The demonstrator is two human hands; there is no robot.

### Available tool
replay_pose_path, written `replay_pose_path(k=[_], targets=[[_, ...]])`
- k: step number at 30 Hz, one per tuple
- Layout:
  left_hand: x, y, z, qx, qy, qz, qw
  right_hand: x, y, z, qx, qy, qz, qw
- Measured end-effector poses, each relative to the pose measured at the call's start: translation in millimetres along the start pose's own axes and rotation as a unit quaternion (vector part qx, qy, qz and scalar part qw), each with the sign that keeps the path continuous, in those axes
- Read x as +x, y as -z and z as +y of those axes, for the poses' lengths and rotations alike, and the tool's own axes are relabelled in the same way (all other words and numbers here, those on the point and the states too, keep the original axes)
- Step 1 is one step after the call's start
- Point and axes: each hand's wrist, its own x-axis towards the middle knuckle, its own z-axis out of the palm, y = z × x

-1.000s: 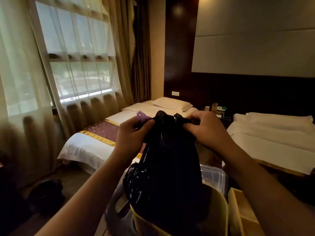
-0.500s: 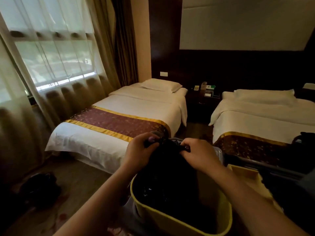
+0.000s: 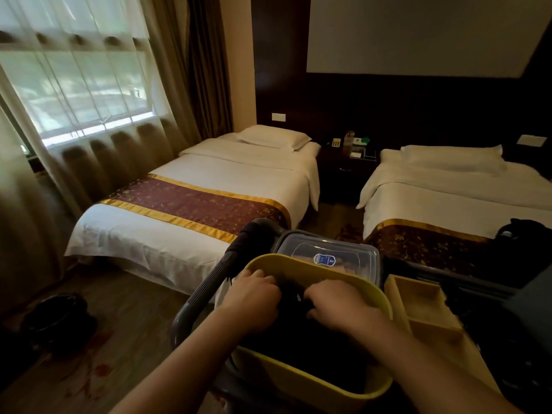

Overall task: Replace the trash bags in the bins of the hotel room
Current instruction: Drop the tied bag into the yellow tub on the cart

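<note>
A black trash bag (image 3: 301,348) sits deep inside a yellow bin (image 3: 301,265) on a cart in front of me. Both hands reach down into the bin. My left hand (image 3: 254,297) and my right hand (image 3: 337,303) grip the gathered top of the bag, close together, just below the bin's far rim. A small dark bin with a black liner (image 3: 58,321) stands on the floor at the lower left, near the curtain.
A clear lidded box (image 3: 328,252) sits behind the yellow bin, a wooden tray (image 3: 424,312) to its right, the cart's grey handle (image 3: 227,264) to its left. Two made beds (image 3: 209,186) (image 3: 454,189) flank a dark nightstand (image 3: 346,171). A black bag (image 3: 522,234) lies on the right bed.
Both hands have lowered the black bag from chest height down into the yellow bin. My view has tilted down and the clear box behind the bin has come into sight.
</note>
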Motion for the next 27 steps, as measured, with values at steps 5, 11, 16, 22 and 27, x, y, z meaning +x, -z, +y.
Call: replay_pose_path(k=[5, 11, 16, 22, 27], targets=[[-9, -5, 0, -0.034, 0.014, 0.043, 0.998, -8, -24, 5, -0.029, 0.016, -0.096, 0.995], [-26, -5, -13, -0.146, 0.053, 0.212, 0.965, -22, 6, 5, 0.046, 0.033, 0.072, 0.996], [-41, -3, -20, -0.120, 0.151, 0.223, 0.956, -21, 34, -17, 0.081, 0.047, 0.168, 0.981], [-61, 1, -36, -0.150, 0.232, 0.176, 0.945, -2, 46, -50, 0.076, 0.069, 0.187, 0.977], [-91, -2, -60, -0.149, 0.282, 0.173, 0.932, 10, 55, -81, 0.067, 0.087, 0.189, 0.976]])
